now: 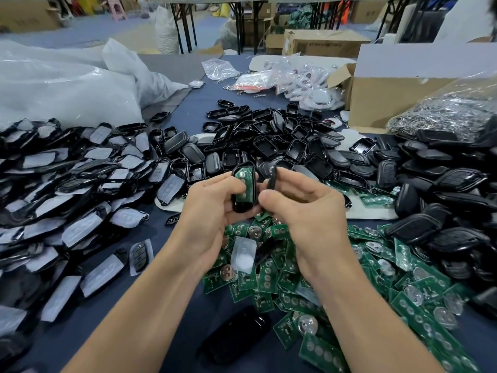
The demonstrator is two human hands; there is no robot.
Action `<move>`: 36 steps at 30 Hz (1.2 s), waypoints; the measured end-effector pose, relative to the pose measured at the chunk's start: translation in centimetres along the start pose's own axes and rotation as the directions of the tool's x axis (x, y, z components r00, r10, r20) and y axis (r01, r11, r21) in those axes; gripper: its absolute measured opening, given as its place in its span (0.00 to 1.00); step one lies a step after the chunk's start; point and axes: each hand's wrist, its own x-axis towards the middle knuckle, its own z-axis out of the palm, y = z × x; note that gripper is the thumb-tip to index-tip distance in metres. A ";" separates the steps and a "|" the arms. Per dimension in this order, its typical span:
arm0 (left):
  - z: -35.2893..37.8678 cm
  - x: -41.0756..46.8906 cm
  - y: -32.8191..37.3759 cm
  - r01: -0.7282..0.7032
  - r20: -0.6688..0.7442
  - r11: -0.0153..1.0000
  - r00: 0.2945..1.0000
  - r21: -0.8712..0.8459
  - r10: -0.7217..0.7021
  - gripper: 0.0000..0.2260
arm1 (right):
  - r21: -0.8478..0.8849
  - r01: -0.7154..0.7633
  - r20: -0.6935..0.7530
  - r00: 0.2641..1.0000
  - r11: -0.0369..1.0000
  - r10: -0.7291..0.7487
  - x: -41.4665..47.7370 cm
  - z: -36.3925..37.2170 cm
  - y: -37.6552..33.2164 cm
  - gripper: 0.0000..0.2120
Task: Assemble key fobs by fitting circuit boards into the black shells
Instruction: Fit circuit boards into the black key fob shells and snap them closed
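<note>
My left hand (212,208) grips a black shell half (240,207) held upright, with a green circuit board (244,184) lying inside it under my thumb. My right hand (304,208) pinches a second black shell piece (271,181) edge-on, close beside the first and just right of it. Both hands hover above a heap of loose green circuit boards (349,278). A clear rubber button pad (243,254) lies on that heap below my hands.
Black shells with pale button pads (67,211) are piled at the left. Empty black shell halves (282,141) lie heaped behind my hands, closed black fobs (443,197) at the right. A cardboard box (390,95), a bag of metal rings (446,111) and white plastic bags (59,84) stand farther back.
</note>
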 end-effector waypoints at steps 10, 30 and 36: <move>1.4 -0.6 -0.8 -0.189 -0.025 0.943 0.979 0.274 0.203 0.14 | 0.010 0.045 -0.009 0.999 0.999 -0.045 0.0 0.6 1.1 0.24; -1.6 0.3 0.0 -0.103 0.205 0.979 0.977 0.178 0.066 0.22 | -0.405 0.051 0.029 0.999 0.913 -0.043 -0.2 -0.5 0.4 0.19; -2.2 0.6 0.1 -0.152 0.214 0.968 0.971 0.198 0.108 0.24 | -0.475 0.072 0.065 0.997 0.877 -0.047 -0.6 -0.6 0.4 0.20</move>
